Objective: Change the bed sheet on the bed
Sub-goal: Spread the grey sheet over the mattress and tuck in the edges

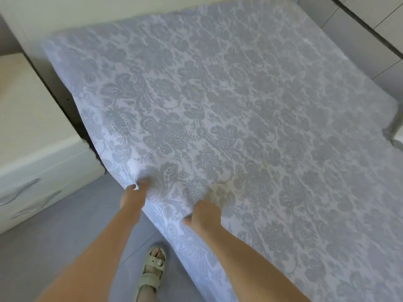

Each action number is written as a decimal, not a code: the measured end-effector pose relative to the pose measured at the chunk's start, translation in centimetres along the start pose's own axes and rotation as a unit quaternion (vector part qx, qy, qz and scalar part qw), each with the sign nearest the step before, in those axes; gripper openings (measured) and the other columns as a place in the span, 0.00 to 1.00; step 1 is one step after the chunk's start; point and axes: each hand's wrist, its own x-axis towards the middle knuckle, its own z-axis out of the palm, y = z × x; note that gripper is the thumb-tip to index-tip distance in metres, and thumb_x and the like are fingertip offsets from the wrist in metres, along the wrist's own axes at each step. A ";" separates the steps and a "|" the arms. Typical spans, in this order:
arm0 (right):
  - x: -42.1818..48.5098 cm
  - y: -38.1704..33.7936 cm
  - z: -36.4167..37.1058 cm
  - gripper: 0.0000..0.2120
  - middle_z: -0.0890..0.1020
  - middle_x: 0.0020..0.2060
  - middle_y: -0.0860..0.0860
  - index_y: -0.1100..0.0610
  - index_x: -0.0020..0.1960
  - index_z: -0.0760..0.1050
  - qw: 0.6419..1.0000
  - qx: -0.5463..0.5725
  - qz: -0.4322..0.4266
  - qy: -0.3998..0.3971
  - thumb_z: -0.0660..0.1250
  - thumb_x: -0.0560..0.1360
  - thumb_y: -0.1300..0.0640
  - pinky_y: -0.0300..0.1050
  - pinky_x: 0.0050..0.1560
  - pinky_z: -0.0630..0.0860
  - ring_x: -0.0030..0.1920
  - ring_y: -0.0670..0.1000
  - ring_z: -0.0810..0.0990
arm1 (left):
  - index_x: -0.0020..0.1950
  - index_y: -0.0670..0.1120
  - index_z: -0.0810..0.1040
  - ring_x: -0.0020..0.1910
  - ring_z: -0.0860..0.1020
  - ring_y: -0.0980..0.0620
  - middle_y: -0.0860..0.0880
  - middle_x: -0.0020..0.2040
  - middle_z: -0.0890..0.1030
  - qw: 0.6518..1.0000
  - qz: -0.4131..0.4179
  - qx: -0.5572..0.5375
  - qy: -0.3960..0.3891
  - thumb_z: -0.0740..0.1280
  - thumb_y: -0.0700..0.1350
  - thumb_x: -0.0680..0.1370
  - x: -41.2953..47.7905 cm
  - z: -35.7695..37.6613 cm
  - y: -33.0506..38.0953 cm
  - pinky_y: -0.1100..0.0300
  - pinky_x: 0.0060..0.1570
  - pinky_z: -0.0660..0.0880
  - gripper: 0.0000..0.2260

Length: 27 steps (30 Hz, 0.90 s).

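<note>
A pale sheet with a grey-blue floral pattern (229, 101) lies spread over the whole bed, hanging down its near side. My left hand (135, 195) pinches the sheet's edge at the bed's near side, fingers closed in the cloth. A little to the right, my right hand (205, 216) grips the same edge, thumb under the fold. The mattress beneath is hidden by the sheet.
A white bedside cabinet (32, 149) with wavy drawer handles stands at the left, close to the bed's head corner. Grey tiled floor (65, 236) lies below me, with my sandalled foot (152, 267) beside the bed. A pale wall runs along the far side.
</note>
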 end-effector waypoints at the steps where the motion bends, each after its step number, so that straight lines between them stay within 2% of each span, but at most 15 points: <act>1: 0.5 -0.4 0.0 0.15 0.64 0.28 0.49 0.57 0.34 0.65 0.999 -0.034 -0.027 -0.011 0.62 0.76 0.51 0.39 0.25 0.58 0.27 0.48 0.63 | 0.65 0.41 0.71 0.38 0.76 0.49 0.49 0.39 0.74 1.000 -0.008 -0.022 -0.001 0.61 0.54 0.80 1.0 0.1 0.8 0.52 0.53 0.75 0.20; 3: 1.2 -1.2 -0.3 0.05 0.62 0.31 0.52 0.61 0.46 0.72 0.994 -0.069 -0.071 -0.048 0.60 0.79 0.61 0.40 0.27 0.55 0.32 0.50 0.68 | 0.47 0.40 0.75 0.30 0.76 0.50 0.51 0.25 0.76 1.000 -0.013 -0.018 0.015 0.63 0.54 0.79 3.2 0.2 1.2 0.58 0.40 0.74 0.15; 4: 1.4 -1.6 -0.5 0.06 0.60 0.31 0.53 0.63 0.53 0.73 0.990 -0.082 -0.093 -0.065 0.60 0.78 0.66 0.40 0.27 0.55 0.34 0.51 0.69 | 0.39 0.41 0.73 0.29 0.76 0.48 0.50 0.23 0.76 0.999 -0.006 0.001 0.034 0.64 0.54 0.78 4.0 0.0 1.0 0.60 0.35 0.70 0.17; 6: 1.7 -2.0 -0.8 0.11 0.59 0.31 0.54 0.65 0.58 0.72 0.982 -0.102 -0.133 -0.084 0.59 0.76 0.70 0.39 0.28 0.55 0.34 0.51 0.66 | 0.32 0.41 0.70 0.30 0.74 0.45 0.43 0.28 0.77 0.995 0.035 0.071 0.066 0.65 0.55 0.77 4.9 -0.6 0.3 0.59 0.33 0.66 0.21; 8: 1.6 -2.3 -1.8 0.10 0.60 0.31 0.54 0.66 0.56 0.73 0.975 -0.120 -0.151 -0.107 0.59 0.76 0.71 0.39 0.27 0.56 0.31 0.51 0.63 | 0.34 0.38 0.71 0.31 0.73 0.43 0.40 0.33 0.78 0.985 0.086 0.132 0.074 0.65 0.54 0.77 4.9 -1.2 -0.2 0.57 0.32 0.66 0.21; 10: 1.8 -2.5 -2.4 0.07 0.62 0.31 0.54 0.63 0.45 0.73 0.975 -0.106 -0.142 -0.130 0.59 0.75 0.72 0.40 0.27 0.59 0.29 0.51 0.62 | 0.35 0.39 0.69 0.31 0.71 0.42 0.41 0.31 0.76 0.971 0.133 0.186 0.073 0.63 0.52 0.79 4.4 -1.7 0.0 0.56 0.31 0.64 0.20; 11: 1.9 -2.5 -2.6 0.10 0.64 0.30 0.54 0.61 0.38 0.70 0.976 -0.098 -0.131 -0.144 0.60 0.74 0.73 0.40 0.26 0.60 0.29 0.50 0.63 | 0.34 0.40 0.67 0.30 0.69 0.43 0.42 0.30 0.72 0.965 0.153 0.199 0.070 0.63 0.52 0.79 4.1 -2.1 0.1 0.56 0.30 0.62 0.20; 13: 1.9 -2.9 -2.5 0.16 0.65 0.29 0.53 0.58 0.32 0.64 0.976 -0.082 -0.124 -0.160 0.60 0.73 0.74 0.40 0.25 0.61 0.27 0.50 0.64 | 0.32 0.42 0.63 0.29 0.66 0.44 0.44 0.28 0.68 0.960 0.169 0.213 0.061 0.62 0.50 0.80 3.8 -3.2 -0.1 0.56 0.29 0.59 0.19; 16: 1.3 -3.8 -2.0 0.14 0.64 0.30 0.52 0.59 0.33 0.66 0.972 -0.104 -0.132 -0.165 0.59 0.73 0.73 0.39 0.26 0.62 0.28 0.49 0.64 | 0.34 0.39 0.66 0.30 0.68 0.43 0.41 0.29 0.70 0.958 0.159 0.234 0.051 0.62 0.48 0.80 3.8 -5.2 -0.6 0.56 0.30 0.61 0.18; 18: 1.5 -4.2 -1.7 0.06 0.68 0.33 0.54 0.64 0.43 0.74 0.973 -0.105 -0.127 -0.164 0.60 0.73 0.72 0.40 0.32 0.67 0.32 0.51 0.69 | 0.37 0.38 0.71 0.32 0.71 0.43 0.40 0.33 0.75 0.963 0.127 0.238 0.018 0.63 0.51 0.79 4.1 -5.5 -0.1 0.56 0.32 0.64 0.18; 19: 1.8 -4.4 -1.8 0.06 0.70 0.35 0.55 0.64 0.47 0.75 0.975 -0.098 -0.118 -0.162 0.61 0.74 0.71 0.40 0.34 0.69 0.34 0.52 0.72 | 0.39 0.39 0.74 0.34 0.73 0.44 0.41 0.36 0.77 0.964 0.109 0.241 -0.004 0.63 0.52 0.79 4.4 -5.6 0.3 0.55 0.34 0.66 0.17; 21: 2.5 -5.0 -2.8 0.05 0.71 0.34 0.53 0.61 0.41 0.72 0.977 -0.092 -0.112 -0.156 0.62 0.75 0.67 0.39 0.32 0.67 0.32 0.51 0.71 | 0.46 0.42 0.76 0.41 0.75 0.44 0.44 0.42 0.79 0.966 0.082 0.242 -0.037 0.64 0.52 0.78 5.0 -5.9 1.4 0.55 0.40 0.68 0.12; 22: 2.9 -5.5 -3.5 0.10 0.68 0.32 0.51 0.59 0.36 0.67 0.979 -0.088 -0.113 -0.148 0.61 0.76 0.66 0.38 0.29 0.64 0.30 0.49 0.67 | 0.49 0.43 0.75 0.44 0.76 0.45 0.46 0.44 0.78 0.968 0.070 0.236 -0.041 0.64 0.52 0.78 5.3 -6.4 2.1 0.56 0.43 0.69 0.11; 24: 4.1 -6.6 -5.6 0.15 0.64 0.30 0.49 0.58 0.33 0.62 0.983 -0.056 -0.119 -0.126 0.60 0.77 0.61 0.39 0.29 0.62 0.31 0.50 0.67 | 0.53 0.43 0.73 0.48 0.75 0.44 0.47 0.47 0.76 0.977 0.050 0.202 -0.034 0.63 0.51 0.79 5.6 -7.4 3.7 0.55 0.48 0.70 0.11; 27: 6.3 -8.9 -9.9 0.17 0.65 0.30 0.49 0.57 0.33 0.61 0.987 -0.004 -0.150 -0.055 0.57 0.80 0.55 0.41 0.29 0.62 0.38 0.53 0.70 | 0.53 0.42 0.73 0.45 0.75 0.44 0.45 0.46 0.77 0.987 0.045 0.154 -0.024 0.60 0.47 0.80 6.1 -9.1 6.2 0.57 0.44 0.70 0.09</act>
